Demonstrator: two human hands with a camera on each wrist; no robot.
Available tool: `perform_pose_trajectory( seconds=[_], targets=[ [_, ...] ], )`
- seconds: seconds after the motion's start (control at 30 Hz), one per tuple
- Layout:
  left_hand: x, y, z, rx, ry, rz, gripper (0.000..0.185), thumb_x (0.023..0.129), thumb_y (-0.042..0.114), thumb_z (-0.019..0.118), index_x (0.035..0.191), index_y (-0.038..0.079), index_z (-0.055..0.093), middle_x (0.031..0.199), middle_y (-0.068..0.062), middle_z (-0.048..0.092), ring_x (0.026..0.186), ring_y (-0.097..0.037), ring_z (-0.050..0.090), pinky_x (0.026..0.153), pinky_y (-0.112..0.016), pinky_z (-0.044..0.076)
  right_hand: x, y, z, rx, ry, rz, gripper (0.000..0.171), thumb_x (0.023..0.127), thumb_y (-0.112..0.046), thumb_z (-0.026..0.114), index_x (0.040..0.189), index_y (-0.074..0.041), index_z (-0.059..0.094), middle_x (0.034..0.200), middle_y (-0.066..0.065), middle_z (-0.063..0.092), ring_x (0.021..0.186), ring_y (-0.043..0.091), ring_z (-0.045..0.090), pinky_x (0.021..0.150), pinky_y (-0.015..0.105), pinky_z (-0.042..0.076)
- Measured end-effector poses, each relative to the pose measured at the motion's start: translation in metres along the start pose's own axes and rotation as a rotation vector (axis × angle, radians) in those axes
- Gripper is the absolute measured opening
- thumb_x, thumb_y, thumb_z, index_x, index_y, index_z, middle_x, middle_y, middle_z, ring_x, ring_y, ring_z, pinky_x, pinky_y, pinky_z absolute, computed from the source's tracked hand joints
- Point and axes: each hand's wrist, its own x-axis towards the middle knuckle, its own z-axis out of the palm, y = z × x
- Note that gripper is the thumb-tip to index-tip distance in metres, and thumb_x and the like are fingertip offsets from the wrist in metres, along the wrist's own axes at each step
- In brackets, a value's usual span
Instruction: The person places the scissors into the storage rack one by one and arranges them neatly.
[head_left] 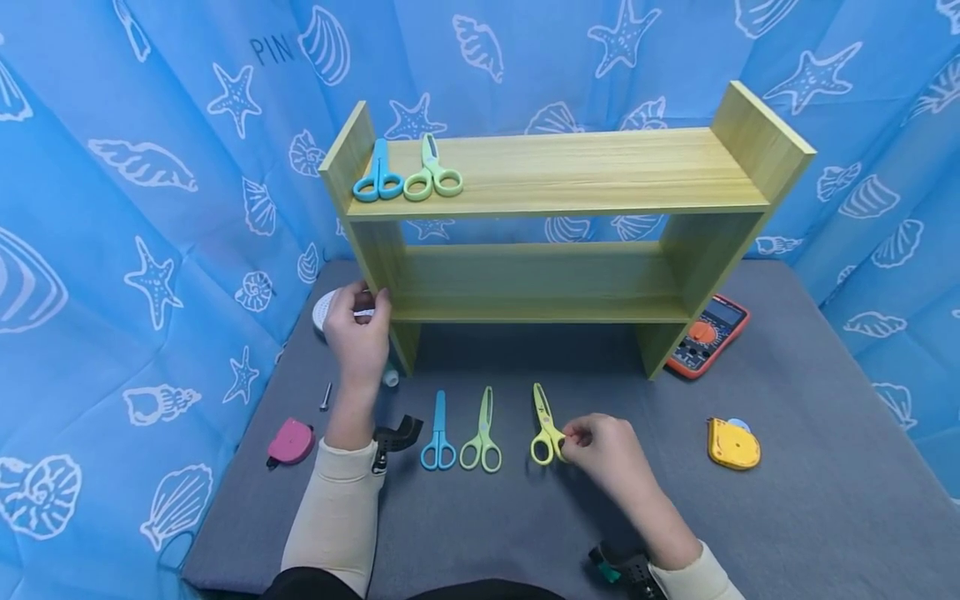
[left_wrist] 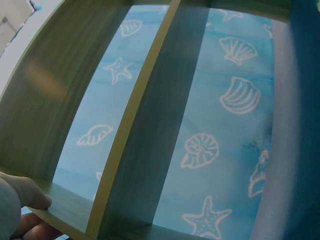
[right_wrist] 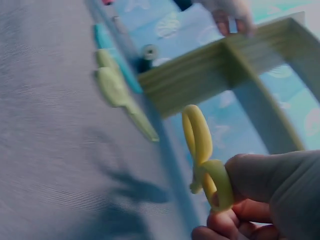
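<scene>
Fingers [head_left: 572, 435] pinching yellow scissors [head_left: 544, 426], left hand [head_left: 358, 330] gripping shelf [head_left: 558, 171]

The left hand [left_wrist: 22, 200] rests its thumb on a board edge of the shelf [left_wrist: 145, 125], seen close up. Behind the boards hangs a blue curtain [left_wrist: 225, 125] printed with shells and starfish.
</scene>
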Motion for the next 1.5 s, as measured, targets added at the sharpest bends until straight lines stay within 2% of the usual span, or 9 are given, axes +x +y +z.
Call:
perform_pose_trajectory(
  seconds=[0.17, 0.3, 0.53, 0.73, 0.9, 1.0, 1.1, 1.3, 1.5],
  targets=[
    [-0.001, -0.025, 0.002, 0.003, 0.004, -0.008, 0.013, 0.091, -0.008, 0.070, 0.103, -0.014, 0.069, 0.091, -0.028, 0.063, 0.080, -0.036, 0.064, 0.064, -0.015, 0.046, -0.010, -0.010, -0.031, -0.017, 0.013, 0.026, 0.010, 0.081, -0.002, 0.074, 0.088, -0.007, 0.079, 0.076, -0.002, 0.067, 0.066, 0.011, 0.059, 0.059, 0.029, 0.051],
    [-0.001, -0.034, 0.001, -0.003, -0.013, -0.022, 0.014, 0.093, -0.001, 0.071, 0.105, -0.009, 0.071, 0.093, -0.023, 0.064, 0.082, -0.028, 0.065, 0.065, -0.019, 0.048, -0.019, -0.018, -0.055, -0.030, 0.043, 0.024, 0.011, 0.081, -0.002, 0.075, 0.092, -0.005, 0.079, 0.078, 0.000, 0.068, 0.067, 0.014, 0.059, 0.059, 0.027, 0.052],
    [-0.002, -0.036, -0.001, -0.014, -0.029, -0.018, 0.016, 0.095, 0.005, 0.070, 0.107, -0.006, 0.072, 0.093, -0.020, 0.065, 0.083, -0.025, 0.065, 0.066, -0.028, 0.052, -0.035, -0.027, -0.087, -0.050, 0.150, -0.035, 0.013, 0.080, 0.000, 0.076, 0.092, -0.005, 0.079, 0.080, 0.000, 0.068, 0.067, 0.014, 0.060, 0.059, 0.024, 0.052],
    [-0.003, -0.035, 0.001, 0.016, -0.021, -0.002, 0.014, 0.095, 0.001, 0.069, 0.106, -0.008, 0.071, 0.091, -0.023, 0.065, 0.083, -0.030, 0.064, 0.066, -0.024, 0.050, -0.045, -0.034, -0.110, -0.053, 0.248, -0.111, 0.014, 0.079, 0.003, 0.079, 0.089, -0.008, 0.079, 0.081, -0.001, 0.069, 0.063, 0.008, 0.060, 0.056, 0.020, 0.051],
    [-0.002, -0.017, 0.000, 0.012, -0.008, 0.000, 0.013, 0.092, -0.007, 0.068, 0.104, -0.014, 0.069, 0.088, -0.029, 0.063, 0.079, -0.038, 0.063, 0.064, -0.023, 0.047, -0.050, -0.044, -0.132, -0.045, 0.346, -0.177, 0.016, 0.079, 0.005, 0.079, 0.090, -0.007, 0.079, 0.082, 0.001, 0.071, 0.061, 0.003, 0.059, 0.055, 0.013, 0.048],
    [-0.001, -0.020, -0.001, -0.001, -0.019, -0.011, 0.013, 0.093, -0.004, 0.068, 0.104, -0.011, 0.070, 0.089, -0.025, 0.064, 0.079, -0.034, 0.063, 0.064, -0.023, 0.048, -0.052, -0.054, -0.147, -0.033, 0.397, -0.219, 0.014, 0.080, 0.005, 0.079, 0.090, -0.006, 0.079, 0.081, 0.001, 0.070, 0.061, 0.001, 0.059, 0.056, 0.011, 0.047],
    [-0.001, -0.035, 0.000, -0.010, -0.029, -0.008, 0.014, 0.094, 0.003, 0.070, 0.106, -0.006, 0.072, 0.090, -0.019, 0.065, 0.080, -0.026, 0.064, 0.064, -0.026, 0.050, -0.054, -0.065, -0.161, -0.016, 0.438, -0.257, 0.014, 0.081, 0.005, 0.078, 0.089, -0.006, 0.078, 0.080, -0.005, 0.069, 0.062, -0.002, 0.058, 0.058, 0.009, 0.047],
    [0.001, -0.034, 0.001, -0.015, -0.033, 0.014, 0.015, 0.095, 0.004, 0.070, 0.106, -0.006, 0.072, 0.091, -0.021, 0.065, 0.082, -0.027, 0.064, 0.066, -0.028, 0.051, -0.044, -0.092, -0.190, 0.020, 0.524, -0.383, 0.014, 0.080, 0.006, 0.080, 0.090, -0.004, 0.079, 0.083, -0.021, 0.067, 0.065, -0.007, 0.059, 0.066, 0.004, 0.046],
    [0.001, -0.035, 0.001, -0.013, -0.027, 0.025, 0.014, 0.095, 0.004, 0.070, 0.105, -0.006, 0.072, 0.088, -0.020, 0.065, 0.079, -0.027, 0.065, 0.064, -0.022, 0.050, -0.024, -0.121, -0.210, 0.042, 0.569, -0.413, 0.010, 0.083, 0.000, 0.077, 0.089, -0.007, 0.081, 0.079, -0.006, 0.071, 0.062, -0.001, 0.060, 0.062, 0.007, 0.046]
  ],
)
